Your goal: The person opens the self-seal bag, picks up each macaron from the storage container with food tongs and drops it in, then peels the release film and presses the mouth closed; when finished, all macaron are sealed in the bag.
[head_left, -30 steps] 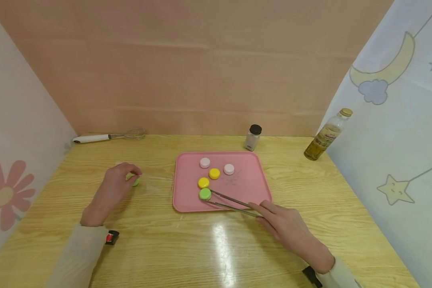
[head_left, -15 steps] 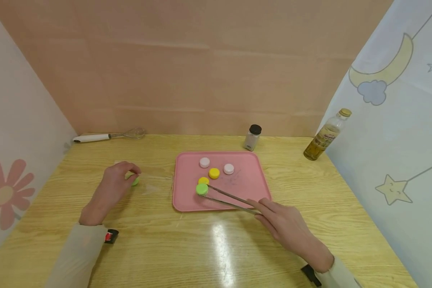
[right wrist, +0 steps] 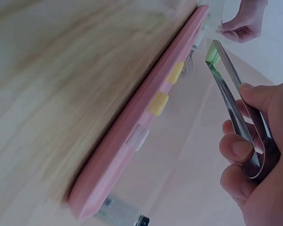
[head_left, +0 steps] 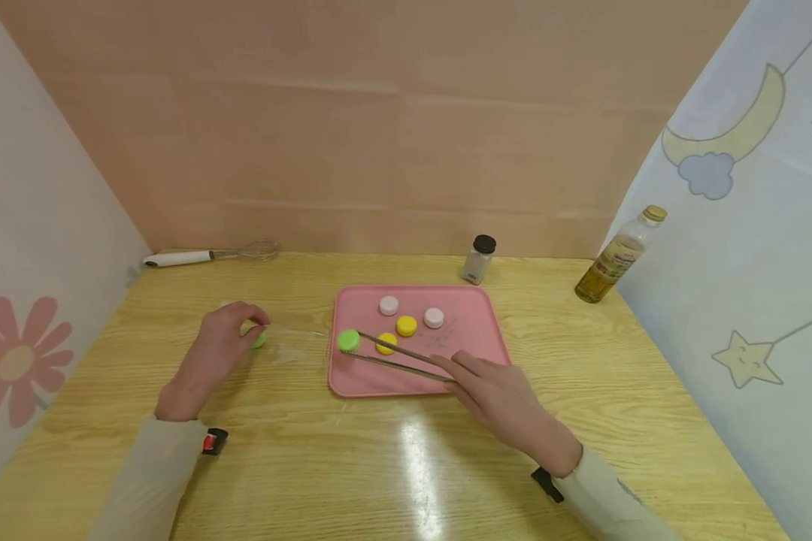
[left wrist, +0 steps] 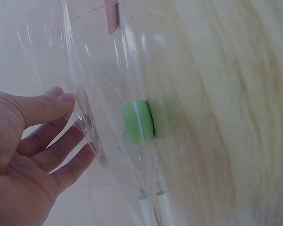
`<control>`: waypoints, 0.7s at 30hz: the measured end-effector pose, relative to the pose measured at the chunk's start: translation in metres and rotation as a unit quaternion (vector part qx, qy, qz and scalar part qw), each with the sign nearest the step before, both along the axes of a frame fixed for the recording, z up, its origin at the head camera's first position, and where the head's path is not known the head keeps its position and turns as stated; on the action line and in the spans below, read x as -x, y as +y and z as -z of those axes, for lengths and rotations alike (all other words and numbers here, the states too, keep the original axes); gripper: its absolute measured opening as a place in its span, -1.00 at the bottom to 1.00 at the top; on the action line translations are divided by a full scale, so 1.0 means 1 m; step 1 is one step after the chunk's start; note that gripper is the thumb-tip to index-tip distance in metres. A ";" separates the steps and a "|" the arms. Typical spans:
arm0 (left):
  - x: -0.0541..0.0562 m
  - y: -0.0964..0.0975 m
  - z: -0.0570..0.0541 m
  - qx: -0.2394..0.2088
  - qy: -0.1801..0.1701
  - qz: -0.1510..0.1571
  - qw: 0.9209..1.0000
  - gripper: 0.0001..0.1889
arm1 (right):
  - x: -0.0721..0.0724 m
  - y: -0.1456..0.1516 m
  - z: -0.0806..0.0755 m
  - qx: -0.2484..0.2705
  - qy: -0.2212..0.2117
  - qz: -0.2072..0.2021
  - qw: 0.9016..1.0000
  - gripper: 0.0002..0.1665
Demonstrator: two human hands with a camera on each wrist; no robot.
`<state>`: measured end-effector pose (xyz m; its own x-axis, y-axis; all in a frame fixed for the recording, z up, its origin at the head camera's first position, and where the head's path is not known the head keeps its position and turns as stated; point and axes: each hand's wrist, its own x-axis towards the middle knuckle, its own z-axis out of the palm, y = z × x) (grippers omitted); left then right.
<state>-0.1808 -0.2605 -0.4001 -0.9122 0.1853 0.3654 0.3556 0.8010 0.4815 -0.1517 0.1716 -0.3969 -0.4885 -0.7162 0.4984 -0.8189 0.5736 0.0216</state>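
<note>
Shows silver on the tongs [head_left: 401, 366], green on the gripped macaron [head_left: 348, 340], white-banded green on the tabletop macaron [left wrist: 138, 122], yellow on two macarons [head_left: 407, 325], pale pink on two others [head_left: 389, 305], grey-marked pink on the tray [head_left: 362, 382], wood-grained yellow on the table [head_left: 298, 466].

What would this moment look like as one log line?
left hand: pinches clear plastic | right hand: holds tongs | tongs: grip green macaron, not touching pink tray | on tray: two yellow macarons, two pale pink macarons

Tongs [head_left: 399, 366] — smooth, shiny metal; film [left wrist: 80, 66] — clear, glossy plastic; tray [head_left: 474, 330], smooth, plastic-looking; from it, at six o'clock, table [head_left: 298, 466] glossy, wood-grained; at two, bottle [head_left: 609, 267] shiny, glass-looking; at twelve, backdrop [head_left: 379, 150] matt, creased; sleeves [head_left: 152, 458], matt cloth.
</note>
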 end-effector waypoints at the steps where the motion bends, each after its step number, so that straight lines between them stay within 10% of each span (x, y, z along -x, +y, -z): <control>1: 0.000 0.000 0.000 -0.001 0.002 0.001 1.000 -0.89 | 0.002 -0.003 0.000 0.001 -0.003 -0.003 1.000 -0.55; 21: 0.001 0.002 0.002 -0.007 0.030 0.006 0.999 -0.86 | 0.029 -0.059 0.005 -0.055 -0.006 -0.006 0.998 -0.50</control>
<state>-0.1821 -0.2589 -0.4024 -0.8861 0.1908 0.4225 0.3942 0.7896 0.4702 -0.1806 0.1128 -0.4016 -0.4842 -0.7726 0.4107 -0.8266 0.5578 0.0749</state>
